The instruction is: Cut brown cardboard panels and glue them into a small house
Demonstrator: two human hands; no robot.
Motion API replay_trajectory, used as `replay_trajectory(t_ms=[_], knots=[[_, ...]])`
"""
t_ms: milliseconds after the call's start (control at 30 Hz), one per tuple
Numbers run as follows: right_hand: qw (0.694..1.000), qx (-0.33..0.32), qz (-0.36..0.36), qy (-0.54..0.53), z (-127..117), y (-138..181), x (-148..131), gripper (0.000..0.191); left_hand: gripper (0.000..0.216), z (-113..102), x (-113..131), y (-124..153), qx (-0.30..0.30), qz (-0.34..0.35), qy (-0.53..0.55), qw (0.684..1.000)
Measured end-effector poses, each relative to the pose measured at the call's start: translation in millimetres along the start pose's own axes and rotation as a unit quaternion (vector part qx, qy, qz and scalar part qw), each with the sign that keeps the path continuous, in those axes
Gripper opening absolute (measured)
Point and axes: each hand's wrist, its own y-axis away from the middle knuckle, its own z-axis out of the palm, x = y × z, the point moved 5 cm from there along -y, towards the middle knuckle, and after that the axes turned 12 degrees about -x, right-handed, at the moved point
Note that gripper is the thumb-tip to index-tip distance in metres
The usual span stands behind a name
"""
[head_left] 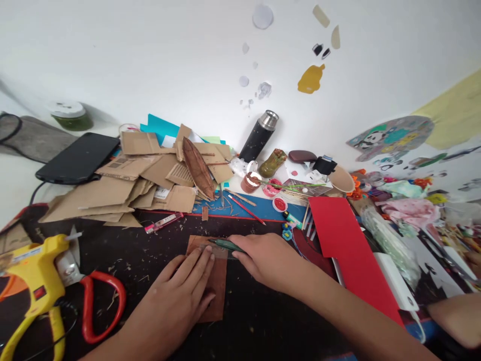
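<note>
Left hand point(182, 287) nearest, laid flat with fingers together, pressing on brown sheet point(218, 286), near centre on dark worktop point(150, 265); right hand point(270, 260) closed round slim dark green tool point(227, 244), its tip by the sheet's far edge, just beyond left fingertips; whether tip touches, cannot tell; yellow glue gun point(48, 265) near left; red-handled scissors point(86, 306) between it and left hand; small brown scrap point(205, 213) beyond sheet; red pencil point(246, 209) farther, slightly right; cardboard pieces point(101, 195) piled far left, brown boat-shaped piece point(197, 168) on their right side; black flask point(257, 138) far centre by wall point(169, 60); red sheet point(349, 250) right, white device point(394, 283) just beside it.
</note>
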Motion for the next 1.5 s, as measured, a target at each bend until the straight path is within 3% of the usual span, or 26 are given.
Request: replay_trajectory(t_ms=[400,1500], knots=[[0.996,-0.024,-0.017,0.084,-2,-10,-13,0.029,0.049,9,-1,4,-0.014,0.011,0.005,1.000],[0.993,-0.039,0.004,0.107,-12,-13,-14,0.024,0.049,6,0,3,-0.037,0.009,0.013,0.999]])
